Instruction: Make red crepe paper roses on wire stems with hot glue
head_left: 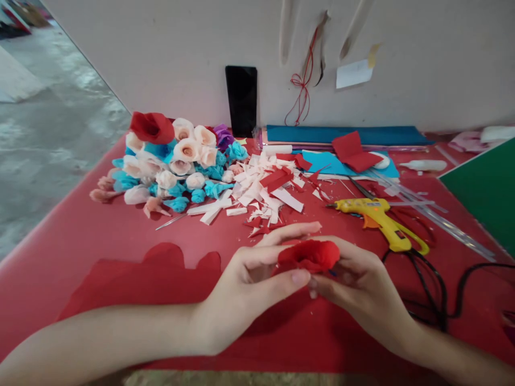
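A red paper flower (309, 256) is held between my two hands, its ruffled rim facing up. My left hand (257, 281) grips it from the left, thumb pressed at the near side of its base. From the right, my right hand (358, 276) closes on the flower, its fingertips meeting my left thumb below the petals. The underside of the flower is hidden by my fingers. Under my left forearm lies a red paper sheet (137, 281) with a scalloped far edge. Beyond my right hand rests a yellow hot glue gun (382, 220).
White and red paper scraps (261, 185) are heaped mid-table beside a pile of finished paper flowers (177, 161). A black phone (242, 102) leans on the wall. Clear glue sticks (454, 230) and a black cable (458, 305) lie right; a green board (486, 193) stands there.
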Action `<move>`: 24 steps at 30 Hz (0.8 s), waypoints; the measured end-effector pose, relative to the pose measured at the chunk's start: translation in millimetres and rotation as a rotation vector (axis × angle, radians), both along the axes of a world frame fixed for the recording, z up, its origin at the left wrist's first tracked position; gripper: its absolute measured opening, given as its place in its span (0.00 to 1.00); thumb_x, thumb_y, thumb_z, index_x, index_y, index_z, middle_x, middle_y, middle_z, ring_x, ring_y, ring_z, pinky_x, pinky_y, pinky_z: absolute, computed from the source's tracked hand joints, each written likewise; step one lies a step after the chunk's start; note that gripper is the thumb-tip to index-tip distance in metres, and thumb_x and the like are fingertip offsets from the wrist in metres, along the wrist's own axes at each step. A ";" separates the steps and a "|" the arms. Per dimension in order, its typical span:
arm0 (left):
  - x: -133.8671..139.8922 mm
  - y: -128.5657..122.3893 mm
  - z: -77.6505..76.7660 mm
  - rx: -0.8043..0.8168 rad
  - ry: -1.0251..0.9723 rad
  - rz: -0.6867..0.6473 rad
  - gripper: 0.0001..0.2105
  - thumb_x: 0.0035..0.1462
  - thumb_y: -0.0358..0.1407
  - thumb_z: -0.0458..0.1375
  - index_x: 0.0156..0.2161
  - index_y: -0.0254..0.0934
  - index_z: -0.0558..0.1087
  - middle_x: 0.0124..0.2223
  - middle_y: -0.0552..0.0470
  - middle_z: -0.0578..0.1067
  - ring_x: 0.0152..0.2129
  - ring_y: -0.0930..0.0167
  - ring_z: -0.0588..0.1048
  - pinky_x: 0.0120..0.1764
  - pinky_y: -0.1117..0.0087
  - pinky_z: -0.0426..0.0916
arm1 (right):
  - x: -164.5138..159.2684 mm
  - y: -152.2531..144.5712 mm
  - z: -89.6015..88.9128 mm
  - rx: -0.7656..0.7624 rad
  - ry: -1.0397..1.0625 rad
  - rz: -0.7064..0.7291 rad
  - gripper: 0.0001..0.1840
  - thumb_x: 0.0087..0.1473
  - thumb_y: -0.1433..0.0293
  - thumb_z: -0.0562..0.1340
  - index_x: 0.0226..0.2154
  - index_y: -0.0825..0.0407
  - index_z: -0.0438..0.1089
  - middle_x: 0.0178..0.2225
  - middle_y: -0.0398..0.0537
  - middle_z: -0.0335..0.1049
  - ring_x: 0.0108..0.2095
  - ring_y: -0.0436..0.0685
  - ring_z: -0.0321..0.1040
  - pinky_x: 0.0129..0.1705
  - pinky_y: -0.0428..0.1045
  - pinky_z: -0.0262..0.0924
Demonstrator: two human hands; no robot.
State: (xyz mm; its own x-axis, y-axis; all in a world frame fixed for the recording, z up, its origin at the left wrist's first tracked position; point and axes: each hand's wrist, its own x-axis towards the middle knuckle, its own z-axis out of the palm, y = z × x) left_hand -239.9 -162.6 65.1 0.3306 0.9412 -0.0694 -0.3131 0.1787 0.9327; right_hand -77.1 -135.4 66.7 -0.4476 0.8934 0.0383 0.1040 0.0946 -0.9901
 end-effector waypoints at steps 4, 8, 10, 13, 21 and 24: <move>-0.1 0.2 -0.1 0.010 -0.012 0.001 0.11 0.54 0.28 0.56 0.38 0.47 0.75 0.54 0.61 0.66 0.52 0.74 0.63 0.52 0.78 0.60 | 1.8 0.4 -0.6 0.018 -0.039 0.052 0.07 0.47 0.72 0.62 0.33 0.53 0.69 0.25 0.42 0.69 0.26 0.47 0.66 0.23 0.40 0.60; 0.2 1.0 0.7 -0.009 -0.034 0.004 0.10 0.54 0.28 0.55 0.37 0.46 0.75 0.54 0.60 0.66 0.52 0.74 0.64 0.51 0.78 0.62 | 1.7 1.1 0.6 0.009 -0.015 0.051 0.06 0.46 0.73 0.62 0.32 0.52 0.69 0.25 0.41 0.68 0.23 0.45 0.64 0.22 0.39 0.59; 0.4 1.3 1.2 -0.017 -0.046 -0.001 0.10 0.54 0.28 0.55 0.37 0.45 0.75 0.54 0.59 0.66 0.52 0.73 0.64 0.50 0.77 0.63 | 1.3 1.0 0.5 0.005 -0.014 0.028 0.06 0.46 0.73 0.62 0.32 0.52 0.69 0.25 0.41 0.69 0.22 0.45 0.63 0.22 0.39 0.59; 0.7 1.1 1.6 -0.017 -0.062 -0.012 0.10 0.54 0.28 0.55 0.37 0.44 0.75 0.54 0.58 0.66 0.51 0.72 0.65 0.48 0.77 0.65 | 1.1 0.2 0.1 0.007 -0.030 0.030 0.07 0.46 0.72 0.62 0.32 0.53 0.69 0.25 0.41 0.69 0.22 0.45 0.63 0.22 0.40 0.59; -8.7 15.9 -5.0 0.045 -0.148 -0.047 0.13 0.56 0.30 0.49 0.44 0.38 0.71 0.52 0.51 0.68 0.51 0.65 0.65 0.52 0.66 0.62 | 9.0 7.2 10.7 -0.105 -0.069 0.074 0.04 0.48 0.69 0.62 0.26 0.53 0.68 0.21 0.42 0.67 0.19 0.44 0.59 0.21 0.39 0.57; -16.5 27.9 -6.0 0.187 0.044 -0.101 0.17 0.55 0.27 0.50 0.49 0.45 0.66 0.49 0.54 0.70 0.48 0.70 0.68 0.47 0.72 0.64 | 14.4 13.2 14.1 -0.219 -0.072 0.152 0.04 0.48 0.69 0.62 0.24 0.51 0.68 0.21 0.41 0.68 0.18 0.43 0.59 0.20 0.39 0.56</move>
State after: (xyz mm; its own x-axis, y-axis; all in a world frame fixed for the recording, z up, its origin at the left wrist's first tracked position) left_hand -256.4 -134.7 59.1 0.4241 0.9014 0.0872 -0.2602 0.0291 0.9651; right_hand -62.6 -122.3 80.8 -0.5718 0.7992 -0.1854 0.1763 -0.1010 -0.9791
